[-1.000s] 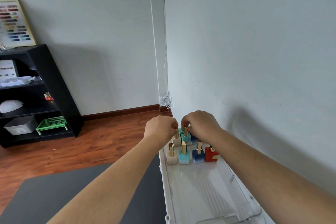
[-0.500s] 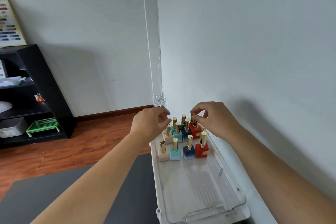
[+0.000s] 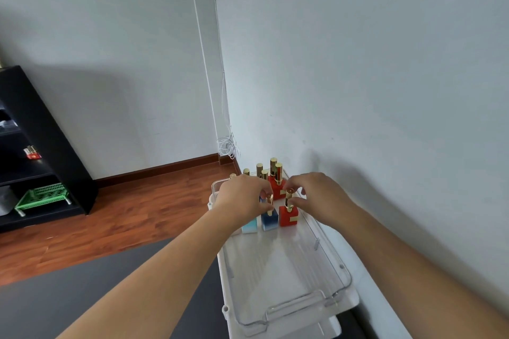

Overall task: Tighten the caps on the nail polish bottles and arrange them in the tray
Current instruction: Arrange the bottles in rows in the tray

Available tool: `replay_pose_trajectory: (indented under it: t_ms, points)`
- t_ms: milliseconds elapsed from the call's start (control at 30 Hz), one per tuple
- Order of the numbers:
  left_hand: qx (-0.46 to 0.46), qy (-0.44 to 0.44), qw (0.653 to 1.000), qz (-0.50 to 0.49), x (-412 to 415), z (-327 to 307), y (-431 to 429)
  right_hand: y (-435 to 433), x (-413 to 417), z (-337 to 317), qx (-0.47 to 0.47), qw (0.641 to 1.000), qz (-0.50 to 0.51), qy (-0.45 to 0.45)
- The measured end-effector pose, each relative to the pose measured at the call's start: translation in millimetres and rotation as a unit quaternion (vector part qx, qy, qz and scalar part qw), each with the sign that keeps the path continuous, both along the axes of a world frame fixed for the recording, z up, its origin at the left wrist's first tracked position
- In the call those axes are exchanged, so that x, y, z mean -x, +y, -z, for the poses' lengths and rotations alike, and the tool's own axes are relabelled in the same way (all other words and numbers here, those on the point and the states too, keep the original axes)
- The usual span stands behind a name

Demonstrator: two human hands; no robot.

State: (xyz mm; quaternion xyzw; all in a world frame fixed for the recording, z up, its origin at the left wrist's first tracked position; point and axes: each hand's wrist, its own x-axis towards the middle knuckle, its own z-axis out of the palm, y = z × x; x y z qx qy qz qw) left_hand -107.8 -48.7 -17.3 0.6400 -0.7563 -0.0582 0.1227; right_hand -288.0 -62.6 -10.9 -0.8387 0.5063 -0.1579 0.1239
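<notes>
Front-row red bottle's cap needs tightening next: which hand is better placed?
Right. The right hand already has its fingertips at the gold cap of the front red bottle; the left hand is at the dark blue bottle beside it.

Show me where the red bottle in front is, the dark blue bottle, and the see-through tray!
front red bottle point(image 3: 288, 217): head view, on its square red body.
dark blue bottle point(image 3: 269, 220): head view, on its blue body below the gold cap.
clear tray point(image 3: 292, 308): head view, on the near rim's handle.
</notes>
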Motion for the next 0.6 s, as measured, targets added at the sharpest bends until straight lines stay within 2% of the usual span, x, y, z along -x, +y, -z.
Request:
replay_pose_trajectory:
  t_ms: [600]
  points:
    - [0.022, 0.005, 0.995, -0.093, 8, 3, -20, -29, -18, 10, 0.079, 0.996, 0.036, 0.003]
